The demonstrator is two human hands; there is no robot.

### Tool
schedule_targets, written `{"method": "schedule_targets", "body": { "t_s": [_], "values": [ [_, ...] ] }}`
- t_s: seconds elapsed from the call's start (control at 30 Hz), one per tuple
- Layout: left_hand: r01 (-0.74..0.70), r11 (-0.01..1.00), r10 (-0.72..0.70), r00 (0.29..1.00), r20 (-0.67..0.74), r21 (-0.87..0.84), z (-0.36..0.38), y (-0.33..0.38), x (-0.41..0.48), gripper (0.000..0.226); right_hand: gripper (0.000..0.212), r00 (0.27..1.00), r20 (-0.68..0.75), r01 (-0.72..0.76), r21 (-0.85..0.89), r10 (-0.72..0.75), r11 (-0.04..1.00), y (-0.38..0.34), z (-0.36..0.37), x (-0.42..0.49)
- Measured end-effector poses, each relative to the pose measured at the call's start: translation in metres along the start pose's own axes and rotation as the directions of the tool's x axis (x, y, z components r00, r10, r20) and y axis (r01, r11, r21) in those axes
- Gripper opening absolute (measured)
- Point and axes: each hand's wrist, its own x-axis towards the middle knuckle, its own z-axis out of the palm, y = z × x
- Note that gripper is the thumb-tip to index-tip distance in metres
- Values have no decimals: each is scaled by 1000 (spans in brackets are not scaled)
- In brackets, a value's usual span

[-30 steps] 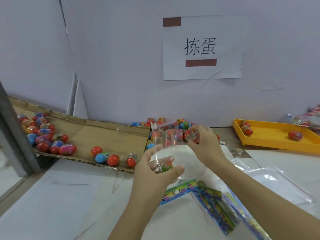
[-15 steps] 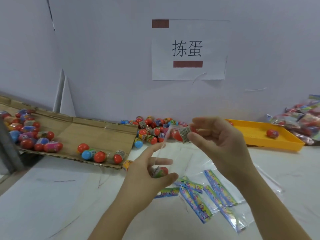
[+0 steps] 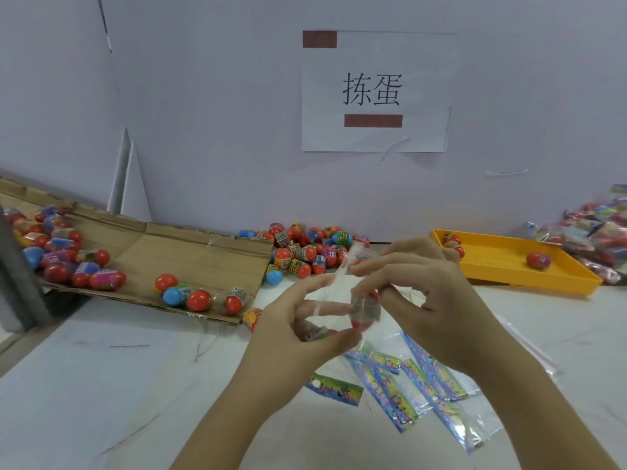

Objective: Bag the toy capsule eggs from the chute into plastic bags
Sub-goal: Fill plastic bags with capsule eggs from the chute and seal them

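Hands: 2 (left hand [image 3: 298,320], right hand [image 3: 431,293]).
Clear bag [image 3: 342,283] in the hands: 1, w/ 2 eggs [image 3: 364,310] inside.
Chute [image 3: 190,252]: 1; eggs at low end: 4; upper group approx. 15, overlapping.
Egg pile [image 3: 305,252] by wall: approx. 20.
Yellow tray [image 3: 509,269]: 1, w/ 3 eggs.
Printed flat bags [image 3: 424,374]: approx. 7.
Wall sign [image 3: 376,93]: 1.

A pale-lavender wall [image 3: 203,96] fills the back; a white paper sheet [image 3: 373,137] with black characters and two brown bars hangs on it. Two white triangular boards [image 3: 130,188] stand against it; below lies a white, veined surface [image 3: 101,385].
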Motion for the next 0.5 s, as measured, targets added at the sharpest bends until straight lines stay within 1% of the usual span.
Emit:
{"method": "schedule_targets", "body": {
  "t_s": [0.03, 0.1, 0.17, 0.2, 0.27, 0.3, 0.33, 0.37, 0.4, 0.43, 0.47, 0.5],
  "values": [
    [2, 1000, -1, 1000, 6, -15, 0, 1, 0, 63, 30, 999, 39, -38, 25, 37, 999, -2, 0, 0],
    [4, 999, -4, 1000, 11, -33, 1, 2, 0, 63, 32, 992, 103, -70, 34, 66, 997, -2, 1, 0],
    [1, 998, 0, 1000, 4, -61, 2, 3, -1, 63, 37, 990, 123, -81, 49, 75, 995, -2, 3, -2],
    [-3, 997, 3, 1000, -3, -74, 2, 4, -1, 62, 37, 992, 100, -89, 78, 81, 993, -2, 4, -3],
    [-9, 995, 7, 1000, -26, -97, 1, 5, -1, 62, 37, 992, -16, -120, 154, 124, 981, -2, 7, -2],
    [-9, 995, 5, 999, -37, -104, 0, 6, -1, 62, 46, 981, -60, -167, 212, 184, 963, -3, 8, -1],
    [-8, 994, 3, 999, -45, -106, 0, 7, -1, 63, 58, 961, -47, -248, 294, 273, 923, -3, 10, 0],
    [-7, 994, 2, 999, -50, -106, 0, 8, -2, 64, 66, 933, 35, -346, 370, 359, 862, -2, 12, 1],
    [-7, 995, 2, 999, -50, -103, 1, 9, -2, 64, 67, 899, 156, -435, 421, 409, 796, -1, 15, 2],
    [-8, 995, 3, 999, -50, -99, 2, 9, -3, 64, 61, 869, 266, -494, 457, 417, 740, -2, 19, 3],
    [-10, 995, 5, 999, -53, -99, 2, 10, -3, 63, 48, 859, 316, -511, 489, 402, 707, -3, 22, 3],
    [-10, 994, 4, 998, -62, -105, 3, 11, -4, 64, 34, 867, 301, -498, 513, 396, 699, -4, 25, 3]
  ]
}}
